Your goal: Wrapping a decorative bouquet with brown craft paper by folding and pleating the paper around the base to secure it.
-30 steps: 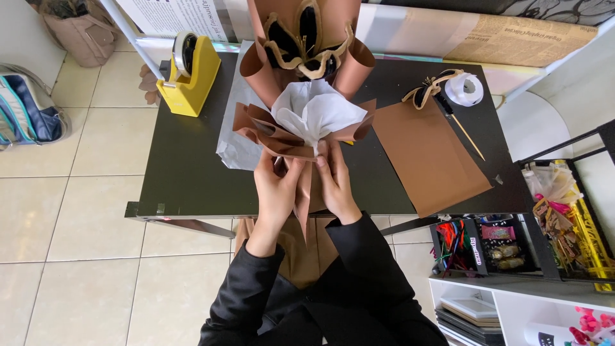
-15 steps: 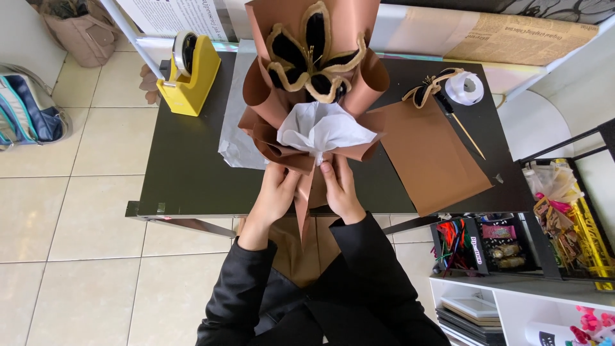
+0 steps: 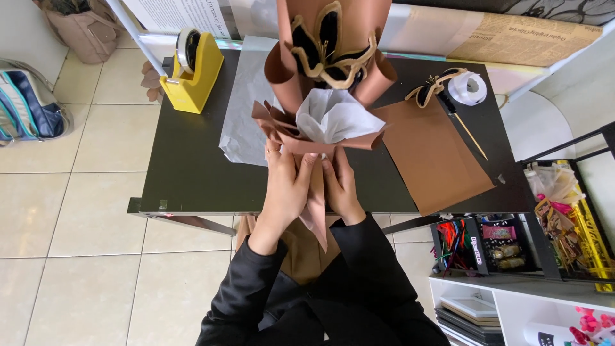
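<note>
As I look down over the black surface [image 3: 192,173], my left hand [image 3: 287,186] and right hand [image 3: 341,186] each close their grip around the stem of the brown paper bouquet [image 3: 327,83], which rises just beyond them, white tissue [image 3: 336,115] inside its wrap. A yellow tape dispenser [image 3: 192,70] stands to the left.

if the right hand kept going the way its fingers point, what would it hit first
The right hand points away from the person, up the bouquet wrap it grips, so it would first meet the brown paper folds and then the white tissue, though depth is hard to judge.
</note>
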